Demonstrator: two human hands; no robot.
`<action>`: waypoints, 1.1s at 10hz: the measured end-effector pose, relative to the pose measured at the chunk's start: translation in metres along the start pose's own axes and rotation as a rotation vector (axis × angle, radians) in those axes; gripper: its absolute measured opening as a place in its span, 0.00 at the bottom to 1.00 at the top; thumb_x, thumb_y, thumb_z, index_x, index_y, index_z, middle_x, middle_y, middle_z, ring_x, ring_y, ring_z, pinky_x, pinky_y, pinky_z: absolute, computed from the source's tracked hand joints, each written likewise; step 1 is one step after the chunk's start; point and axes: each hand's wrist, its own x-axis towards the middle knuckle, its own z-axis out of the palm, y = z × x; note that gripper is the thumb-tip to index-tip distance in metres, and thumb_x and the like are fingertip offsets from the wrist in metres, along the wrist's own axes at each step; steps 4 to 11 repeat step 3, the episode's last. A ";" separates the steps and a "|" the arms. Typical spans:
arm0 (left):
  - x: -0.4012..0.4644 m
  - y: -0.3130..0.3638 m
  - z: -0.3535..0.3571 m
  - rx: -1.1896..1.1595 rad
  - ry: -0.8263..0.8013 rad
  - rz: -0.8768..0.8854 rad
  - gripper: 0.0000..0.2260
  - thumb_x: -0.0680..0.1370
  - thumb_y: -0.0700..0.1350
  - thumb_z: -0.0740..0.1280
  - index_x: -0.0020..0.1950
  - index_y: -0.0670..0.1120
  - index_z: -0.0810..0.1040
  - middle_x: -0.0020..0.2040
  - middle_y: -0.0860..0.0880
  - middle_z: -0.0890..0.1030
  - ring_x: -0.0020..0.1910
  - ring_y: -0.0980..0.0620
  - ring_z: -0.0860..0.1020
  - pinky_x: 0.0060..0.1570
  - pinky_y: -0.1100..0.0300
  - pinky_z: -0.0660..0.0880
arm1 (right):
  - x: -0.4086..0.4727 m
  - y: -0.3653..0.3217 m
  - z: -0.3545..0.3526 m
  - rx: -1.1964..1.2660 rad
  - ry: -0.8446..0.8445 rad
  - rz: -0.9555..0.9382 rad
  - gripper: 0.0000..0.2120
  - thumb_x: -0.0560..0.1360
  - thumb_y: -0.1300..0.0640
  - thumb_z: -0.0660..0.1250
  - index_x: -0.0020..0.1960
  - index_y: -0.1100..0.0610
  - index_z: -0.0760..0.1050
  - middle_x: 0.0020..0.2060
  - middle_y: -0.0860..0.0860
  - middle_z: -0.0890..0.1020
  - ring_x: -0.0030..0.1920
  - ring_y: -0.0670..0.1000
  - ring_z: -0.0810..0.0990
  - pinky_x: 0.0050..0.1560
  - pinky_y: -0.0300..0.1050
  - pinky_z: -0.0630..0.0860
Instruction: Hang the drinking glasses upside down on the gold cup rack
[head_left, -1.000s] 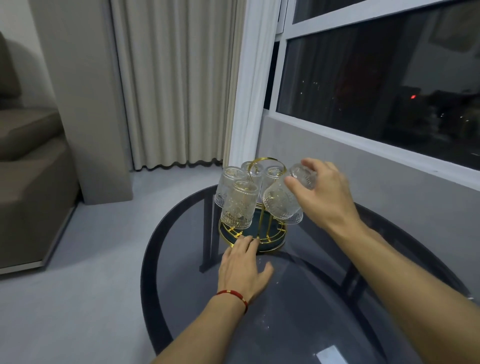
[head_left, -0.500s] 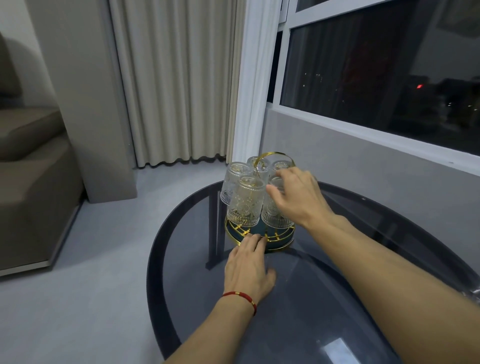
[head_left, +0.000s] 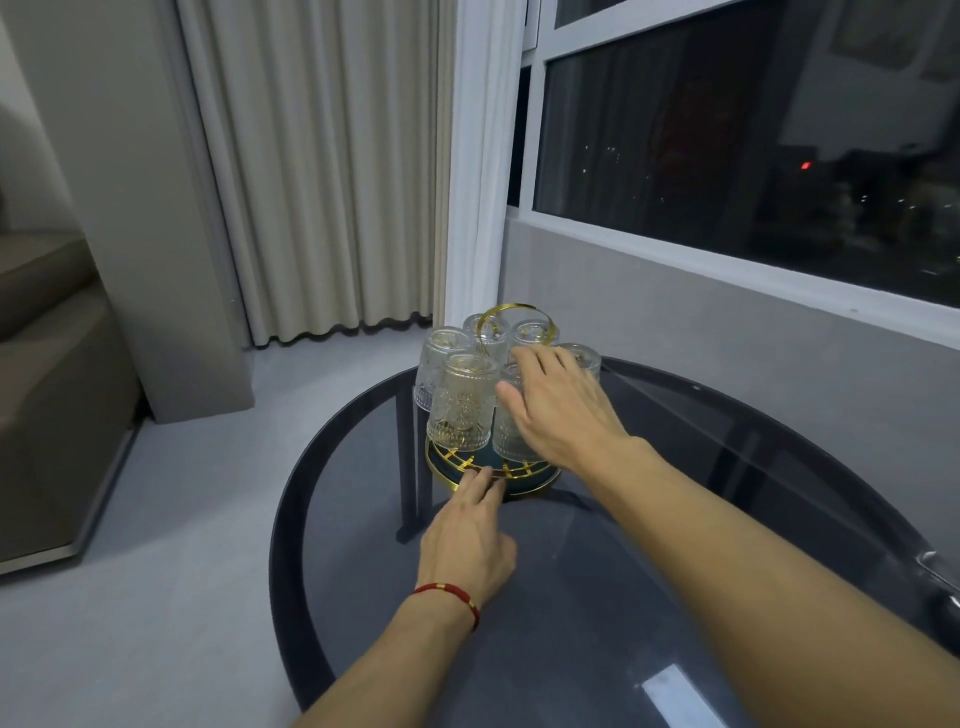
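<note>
The gold cup rack (head_left: 457, 467) stands on the far side of a round dark glass table (head_left: 649, 597), with a gold ring handle on top. Several embossed clear drinking glasses (head_left: 460, 402) hang upside down on it. My right hand (head_left: 558, 410) hovers over the front right glass (head_left: 506, 441), fingers spread, holding nothing. Wearing a red string bracelet, my left hand (head_left: 467, 540) rests on the table with fingertips touching the rack's gold base rim.
Cream curtains (head_left: 322, 171) and a grey pillar stand behind the table. A dark window (head_left: 753, 140) runs along the right wall. A beige sofa (head_left: 47, 395) sits at the left over pale floor.
A second ago my right hand held a glass tilted over the rack. That glass now hangs on the rack and the hand has let go. My left hand stayed at the base.
</note>
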 end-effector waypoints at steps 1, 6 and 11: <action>-0.002 0.008 -0.007 -0.053 0.107 -0.042 0.21 0.76 0.41 0.64 0.68 0.48 0.78 0.67 0.50 0.79 0.68 0.51 0.73 0.62 0.54 0.74 | -0.027 0.005 -0.017 0.079 0.068 -0.014 0.22 0.85 0.46 0.55 0.74 0.56 0.69 0.72 0.54 0.74 0.72 0.56 0.70 0.68 0.56 0.72; -0.013 0.034 -0.027 -0.184 0.341 -0.049 0.12 0.74 0.41 0.67 0.55 0.51 0.84 0.53 0.53 0.85 0.56 0.51 0.80 0.53 0.53 0.78 | -0.101 0.039 -0.062 0.031 0.009 -0.071 0.22 0.84 0.45 0.56 0.75 0.53 0.69 0.70 0.49 0.74 0.69 0.52 0.72 0.68 0.54 0.73; -0.013 0.034 -0.027 -0.184 0.341 -0.049 0.12 0.74 0.41 0.67 0.55 0.51 0.84 0.53 0.53 0.85 0.56 0.51 0.80 0.53 0.53 0.78 | -0.101 0.039 -0.062 0.031 0.009 -0.071 0.22 0.84 0.45 0.56 0.75 0.53 0.69 0.70 0.49 0.74 0.69 0.52 0.72 0.68 0.54 0.73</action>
